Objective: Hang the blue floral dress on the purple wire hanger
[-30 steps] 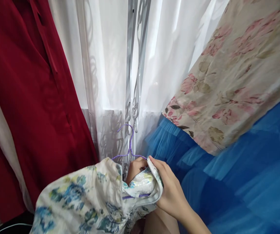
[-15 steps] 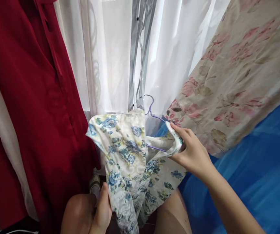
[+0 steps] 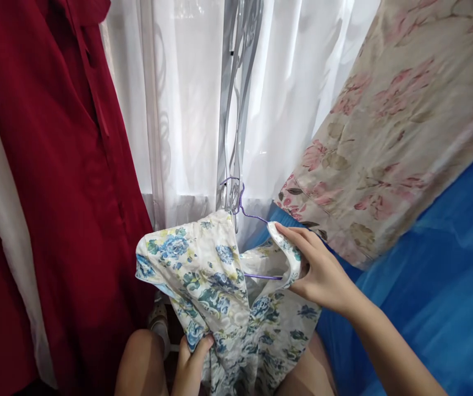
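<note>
A white garment with blue flowers (image 3: 215, 280) hangs on a thin purple wire hanger (image 3: 249, 214) in front of me. My right hand (image 3: 321, 272) pinches the garment's right shoulder together with the end of the hanger. My left hand (image 3: 191, 363) grips the cloth lower down, near the bottom edge of the view. The hanger's hook points up toward the white curtain.
A red garment (image 3: 55, 165) hangs at the left. A white sheer curtain (image 3: 187, 99) with a grey metal window grille (image 3: 236, 82) behind it fills the middle. A pink-flowered cloth (image 3: 393, 126) and blue fabric (image 3: 434, 275) lie at the right. My bare knees show below.
The garment on its hanger rose from low in my lap to hang in front of me. My left hand shifted from inside the neck down to the lower cloth.
</note>
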Available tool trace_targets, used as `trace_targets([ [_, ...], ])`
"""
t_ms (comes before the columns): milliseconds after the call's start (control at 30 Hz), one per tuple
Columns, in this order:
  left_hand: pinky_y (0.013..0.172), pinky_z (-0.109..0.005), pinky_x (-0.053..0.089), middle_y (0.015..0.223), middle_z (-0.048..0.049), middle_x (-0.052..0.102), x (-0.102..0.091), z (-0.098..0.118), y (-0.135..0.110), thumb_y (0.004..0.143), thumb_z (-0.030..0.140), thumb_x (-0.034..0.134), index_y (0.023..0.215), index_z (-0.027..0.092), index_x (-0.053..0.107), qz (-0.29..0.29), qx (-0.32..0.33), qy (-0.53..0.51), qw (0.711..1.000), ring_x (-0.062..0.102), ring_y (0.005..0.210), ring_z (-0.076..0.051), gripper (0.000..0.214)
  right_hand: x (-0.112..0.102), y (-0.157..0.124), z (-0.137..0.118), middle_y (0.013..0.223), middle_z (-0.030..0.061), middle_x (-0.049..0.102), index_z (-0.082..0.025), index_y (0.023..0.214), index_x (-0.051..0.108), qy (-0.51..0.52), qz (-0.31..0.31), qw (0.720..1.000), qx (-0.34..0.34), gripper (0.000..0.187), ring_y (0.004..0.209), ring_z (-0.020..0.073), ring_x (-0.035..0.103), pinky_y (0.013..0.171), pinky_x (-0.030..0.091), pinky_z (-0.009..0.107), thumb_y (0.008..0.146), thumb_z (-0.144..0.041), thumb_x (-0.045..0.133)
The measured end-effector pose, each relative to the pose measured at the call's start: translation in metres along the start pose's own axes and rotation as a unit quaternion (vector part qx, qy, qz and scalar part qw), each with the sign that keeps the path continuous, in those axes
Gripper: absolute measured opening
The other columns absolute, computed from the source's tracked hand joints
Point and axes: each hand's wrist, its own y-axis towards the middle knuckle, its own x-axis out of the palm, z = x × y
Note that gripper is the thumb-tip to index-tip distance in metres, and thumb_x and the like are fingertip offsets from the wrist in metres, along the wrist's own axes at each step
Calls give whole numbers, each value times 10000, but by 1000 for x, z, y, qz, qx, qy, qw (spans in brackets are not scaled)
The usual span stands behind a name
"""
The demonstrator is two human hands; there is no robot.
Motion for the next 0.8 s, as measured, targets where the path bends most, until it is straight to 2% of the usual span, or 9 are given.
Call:
trace_targets([
  [167, 1103, -474, 357, 1029, -138, 729, -5, -12, 1, 641, 393, 664, 970, 150, 664, 5, -2, 27, 1000, 535, 1255, -405, 408, 17, -15, 2, 1372, 106, 511, -305, 1535, 358, 2, 25, 999, 30, 871, 1214, 318, 547, 945, 514, 409, 733, -232, 688],
  [300, 1076, -440, 400, 1086, -142, 719, -8, -13, 0, 673, 409, 690, 1049, 140, 645, -16, -25, 13, 999, 568, 1230, -371, 465, 13, -15, 4, 1311, 94, 547, -320, 1500, 427, -8, 55, 996, 68, 840, 1116, 306, 600, 831, 536, 374, 708, -225, 692],
  [400, 1072, -435, 414, 1184, -152, 695, -7, -4, -4, 720, 440, 714, 1135, 136, 618, -50, -42, 2, 998, 570, 1241, -352, 523, 2, -8, 5, 1286, 89, 563, -325, 1491, 446, -23, 67, 993, 100, 836, 1071, 306, 616, 774, 538, 362, 704, -285, 726],
  [500, 1086, -407, 411, 1243, -149, 675, -6, 11, -13, 732, 430, 751, 1202, 140, 595, -84, -30, -15, 996, 561, 1263, -331, 574, -8, 3, 1, 1274, 86, 577, -324, 1489, 453, -50, 58, 991, 105, 855, 1069, 318, 616, 796, 539, 382, 689, -341, 756],
  [633, 1085, -413, 419, 1227, -148, 685, -4, 27, -29, 702, 443, 785, 1250, 140, 579, -75, -6, -52, 996, 570, 1256, -335, 660, -13, 17, -9, 1272, 94, 579, -310, 1500, 439, -77, 56, 992, 80, 872, 1077, 332, 615, 809, 533, 401, 685, -335, 750],
  [800, 1064, -444, 439, 1223, -144, 692, -4, 27, -37, 632, 456, 829, 1299, 161, 559, -77, -23, -74, 994, 589, 1238, -358, 777, -12, 20, -15, 1267, 110, 586, -290, 1501, 438, -70, 33, 995, 63, 868, 1052, 338, 623, 805, 531, 406, 689, -333, 741],
])
